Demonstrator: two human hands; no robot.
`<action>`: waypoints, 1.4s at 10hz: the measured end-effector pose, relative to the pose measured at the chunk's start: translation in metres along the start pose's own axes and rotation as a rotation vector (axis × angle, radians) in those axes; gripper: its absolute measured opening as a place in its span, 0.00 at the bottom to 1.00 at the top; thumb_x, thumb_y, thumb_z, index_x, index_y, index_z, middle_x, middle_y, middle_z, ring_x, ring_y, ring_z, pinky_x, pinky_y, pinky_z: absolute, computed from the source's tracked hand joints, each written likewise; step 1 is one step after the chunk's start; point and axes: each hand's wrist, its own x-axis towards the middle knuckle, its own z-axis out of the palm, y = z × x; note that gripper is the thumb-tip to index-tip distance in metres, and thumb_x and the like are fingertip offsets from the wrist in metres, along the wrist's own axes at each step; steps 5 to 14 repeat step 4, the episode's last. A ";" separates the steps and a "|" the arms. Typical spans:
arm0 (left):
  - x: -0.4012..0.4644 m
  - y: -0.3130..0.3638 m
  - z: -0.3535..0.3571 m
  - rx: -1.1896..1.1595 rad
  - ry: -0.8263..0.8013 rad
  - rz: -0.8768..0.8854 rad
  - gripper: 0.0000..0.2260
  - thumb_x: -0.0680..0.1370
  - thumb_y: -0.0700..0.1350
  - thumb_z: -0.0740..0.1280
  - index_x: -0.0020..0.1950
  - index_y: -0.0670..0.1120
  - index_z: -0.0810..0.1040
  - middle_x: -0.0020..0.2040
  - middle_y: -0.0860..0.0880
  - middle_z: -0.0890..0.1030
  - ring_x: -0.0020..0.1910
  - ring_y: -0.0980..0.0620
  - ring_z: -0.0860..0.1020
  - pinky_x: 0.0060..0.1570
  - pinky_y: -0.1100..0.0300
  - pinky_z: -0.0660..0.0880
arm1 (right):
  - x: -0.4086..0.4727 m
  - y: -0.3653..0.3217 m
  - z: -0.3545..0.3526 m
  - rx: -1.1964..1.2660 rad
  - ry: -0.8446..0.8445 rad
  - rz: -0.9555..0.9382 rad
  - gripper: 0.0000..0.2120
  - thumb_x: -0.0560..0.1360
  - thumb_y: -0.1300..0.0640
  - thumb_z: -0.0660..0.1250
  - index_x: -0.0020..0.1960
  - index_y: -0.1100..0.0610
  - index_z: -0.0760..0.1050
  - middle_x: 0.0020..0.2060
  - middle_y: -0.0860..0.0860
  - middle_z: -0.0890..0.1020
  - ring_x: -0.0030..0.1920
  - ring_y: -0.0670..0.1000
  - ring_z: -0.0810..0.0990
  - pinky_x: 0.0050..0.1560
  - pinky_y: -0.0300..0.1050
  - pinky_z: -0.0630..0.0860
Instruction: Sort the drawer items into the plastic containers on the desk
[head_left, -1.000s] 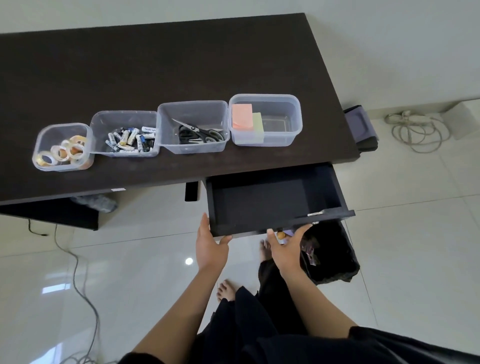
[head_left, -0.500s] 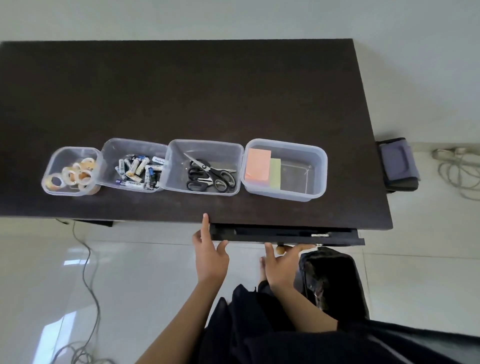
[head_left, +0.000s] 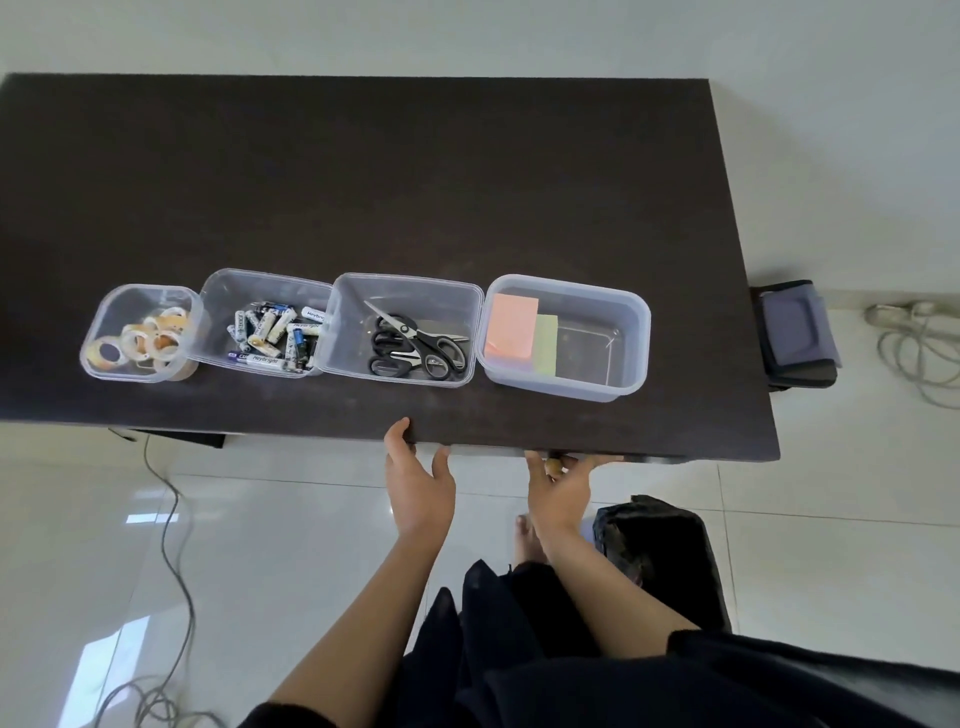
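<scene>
A: Pushing the dark drawer front home looks like the step in hand, and it sits almost flush under the near edge of the dark brown tabletop. Both grips are relaxed and empty: the left hand has straight fingers touching the edge just left of the drawer, and the right hand presses its fingers against the front, beside a small orange knob.

B: Where are the sorted things?

A: All lie beyond the grips, in a row. Straight ahead of the left hand is the clear rectangular plastic tub with black-handled scissors. Ahead of the right hand is the clear tub with pink and green sticky-note pads. Further left of both hands sit the clear tub of mixed batteries and the small clear tub of tape rolls.

B: How should the close be finished well?

A: My judgement is to push evenly with flat fingers, then slide the fingertips clear before the gap shuts, so nothing is pinched. A gentle finish should keep the tubs from shifting. Whether the drawer is fully seated I cannot tell; the tabletop edge hides it.
</scene>
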 end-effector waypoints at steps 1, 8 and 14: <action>0.002 0.002 -0.002 -0.068 -0.025 -0.017 0.24 0.76 0.41 0.67 0.69 0.49 0.60 0.63 0.45 0.73 0.65 0.50 0.72 0.59 0.59 0.69 | 0.003 -0.009 0.000 0.033 -0.001 -0.033 0.27 0.73 0.59 0.71 0.67 0.58 0.62 0.42 0.54 0.78 0.47 0.57 0.78 0.36 0.25 0.67; -0.011 -0.009 -0.015 0.024 -0.163 0.082 0.31 0.78 0.43 0.64 0.76 0.54 0.49 0.73 0.48 0.65 0.71 0.51 0.66 0.64 0.58 0.65 | -0.005 -0.005 -0.028 -0.127 -0.160 -0.090 0.29 0.75 0.51 0.68 0.69 0.57 0.59 0.58 0.52 0.78 0.57 0.51 0.77 0.57 0.44 0.71; -0.011 -0.009 -0.015 0.024 -0.163 0.082 0.31 0.78 0.43 0.64 0.76 0.54 0.49 0.73 0.48 0.65 0.71 0.51 0.66 0.64 0.58 0.65 | -0.005 -0.005 -0.028 -0.127 -0.160 -0.090 0.29 0.75 0.51 0.68 0.69 0.57 0.59 0.58 0.52 0.78 0.57 0.51 0.77 0.57 0.44 0.71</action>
